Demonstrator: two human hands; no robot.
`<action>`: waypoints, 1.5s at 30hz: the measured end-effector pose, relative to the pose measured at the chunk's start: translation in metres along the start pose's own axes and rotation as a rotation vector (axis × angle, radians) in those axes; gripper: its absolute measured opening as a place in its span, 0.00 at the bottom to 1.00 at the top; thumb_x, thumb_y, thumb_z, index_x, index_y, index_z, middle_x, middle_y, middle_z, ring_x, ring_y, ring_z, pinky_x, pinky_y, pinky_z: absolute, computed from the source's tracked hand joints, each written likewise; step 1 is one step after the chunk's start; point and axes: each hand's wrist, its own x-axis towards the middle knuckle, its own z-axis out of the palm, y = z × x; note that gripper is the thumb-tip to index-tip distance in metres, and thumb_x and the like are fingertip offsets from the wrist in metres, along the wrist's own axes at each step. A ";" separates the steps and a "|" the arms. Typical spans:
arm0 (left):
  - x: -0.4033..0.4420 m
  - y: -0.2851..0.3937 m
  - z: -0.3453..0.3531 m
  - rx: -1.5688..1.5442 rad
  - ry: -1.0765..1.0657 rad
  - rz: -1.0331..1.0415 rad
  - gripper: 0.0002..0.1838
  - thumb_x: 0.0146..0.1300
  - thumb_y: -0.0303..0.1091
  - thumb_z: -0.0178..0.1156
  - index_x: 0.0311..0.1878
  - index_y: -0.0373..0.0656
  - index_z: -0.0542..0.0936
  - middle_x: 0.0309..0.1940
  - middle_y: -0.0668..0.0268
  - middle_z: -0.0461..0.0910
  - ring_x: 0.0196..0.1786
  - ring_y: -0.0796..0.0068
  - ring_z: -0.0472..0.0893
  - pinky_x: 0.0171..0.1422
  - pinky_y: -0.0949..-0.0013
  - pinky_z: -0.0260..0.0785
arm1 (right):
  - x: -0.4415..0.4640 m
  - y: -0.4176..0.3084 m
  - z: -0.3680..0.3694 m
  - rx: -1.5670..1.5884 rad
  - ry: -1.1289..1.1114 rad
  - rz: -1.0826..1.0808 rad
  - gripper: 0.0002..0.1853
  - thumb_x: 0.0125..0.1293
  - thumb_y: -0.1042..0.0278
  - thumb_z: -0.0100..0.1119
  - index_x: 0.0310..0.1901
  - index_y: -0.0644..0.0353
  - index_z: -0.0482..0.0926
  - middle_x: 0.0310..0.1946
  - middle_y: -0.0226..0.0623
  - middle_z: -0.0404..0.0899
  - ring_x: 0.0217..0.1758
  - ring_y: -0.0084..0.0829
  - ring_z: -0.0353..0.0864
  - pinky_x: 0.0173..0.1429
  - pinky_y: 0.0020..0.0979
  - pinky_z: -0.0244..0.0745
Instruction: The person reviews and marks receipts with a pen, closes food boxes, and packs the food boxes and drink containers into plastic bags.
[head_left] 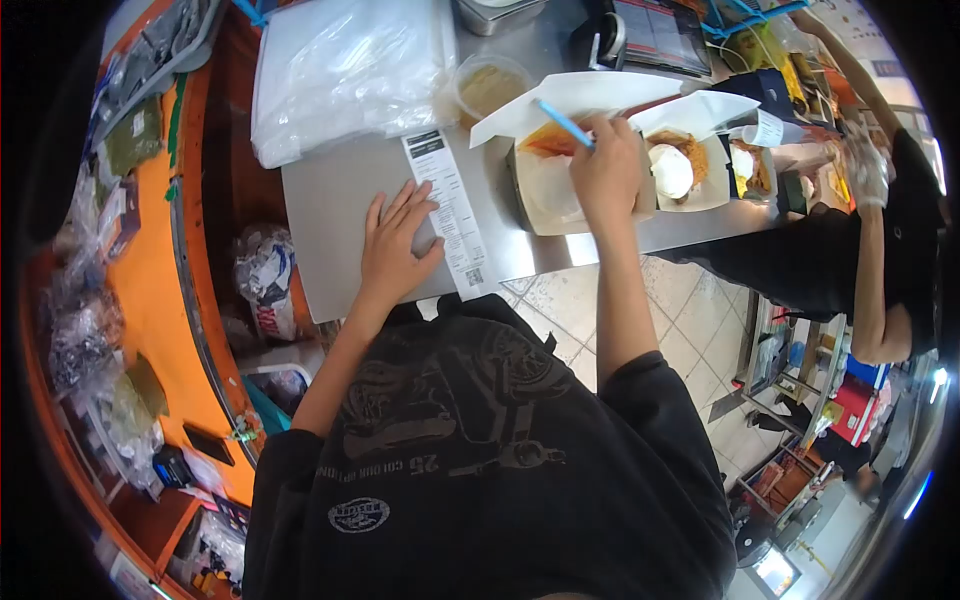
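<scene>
My left hand lies on the steel counter with its fingers stretched out, touching the edge of a long printed receipt. My right hand is closed around a slim light-blue pen, which points up and to the left. That hand is over an open cardboard food box with orange-red sauce inside; it hides part of the contents. Beside it stands a second open food box holding a fried egg and orange-brown food. A third box, also with egg, is farther right.
A stack of clear plastic bags and a round tub of brownish liquid sit behind the receipt. A tablet stands at the back. A co-worker's gloved hand is at the right. An orange shelf runs along the left.
</scene>
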 end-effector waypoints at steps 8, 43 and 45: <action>0.000 0.000 0.000 0.000 0.002 0.001 0.20 0.50 0.33 0.63 0.49 0.43 0.76 0.65 0.63 0.71 0.72 0.65 0.62 0.77 0.51 0.41 | 0.004 0.028 -0.059 0.083 0.116 -0.005 0.07 0.52 0.79 0.58 0.33 0.58 0.79 0.34 0.42 0.77 0.43 0.46 0.75 0.49 0.42 0.70; -0.002 -0.001 -0.003 -0.070 0.028 -0.068 0.35 0.51 0.36 0.63 0.65 0.45 0.66 0.62 0.52 0.70 0.70 0.62 0.64 0.77 0.51 0.42 | 0.028 0.082 -0.088 -0.088 -0.077 -0.202 0.08 0.52 0.76 0.60 0.35 0.62 0.82 0.32 0.40 0.80 0.42 0.44 0.73 0.51 0.38 0.65; -0.002 -0.002 -0.003 -0.067 0.018 -0.066 0.35 0.51 0.36 0.63 0.65 0.46 0.65 0.63 0.53 0.70 0.70 0.62 0.64 0.77 0.51 0.42 | 0.029 0.068 -0.086 -0.017 -0.162 -0.294 0.07 0.51 0.76 0.60 0.34 0.62 0.81 0.30 0.39 0.79 0.41 0.43 0.73 0.49 0.38 0.66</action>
